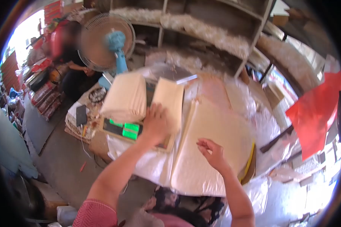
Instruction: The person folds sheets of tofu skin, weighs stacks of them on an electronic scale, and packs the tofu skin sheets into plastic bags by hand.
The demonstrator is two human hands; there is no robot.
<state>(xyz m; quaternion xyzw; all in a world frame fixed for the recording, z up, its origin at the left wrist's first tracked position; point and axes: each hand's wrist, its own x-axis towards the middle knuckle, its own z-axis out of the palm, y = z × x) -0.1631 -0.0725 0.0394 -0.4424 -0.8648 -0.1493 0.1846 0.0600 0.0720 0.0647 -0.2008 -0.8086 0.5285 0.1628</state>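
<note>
My left hand [157, 123] lies flat with fingers spread on a narrow folded cream sheet stack [169, 99]. Left of it stands a thicker folded cream stack [127, 96]. Both rest on or over a shallow wooden-edged tray [170, 144], where bright green panels [130, 131] show below the thick stack. My right hand [211, 151] hovers over a wide pile of large cream sheets [212, 170]. Its fingers are loosely bent and apart, with nothing visible in them. The lower part of the narrow stack is hidden under my left hand.
A blue fan [117, 41] stands behind the table. A person [70, 56] sits at the back left. A dark phone [81, 115] with a white cable lies at the left. Shelves [212, 34] hold clear-wrapped bundles. Red sheeting [316, 113] hangs at the right.
</note>
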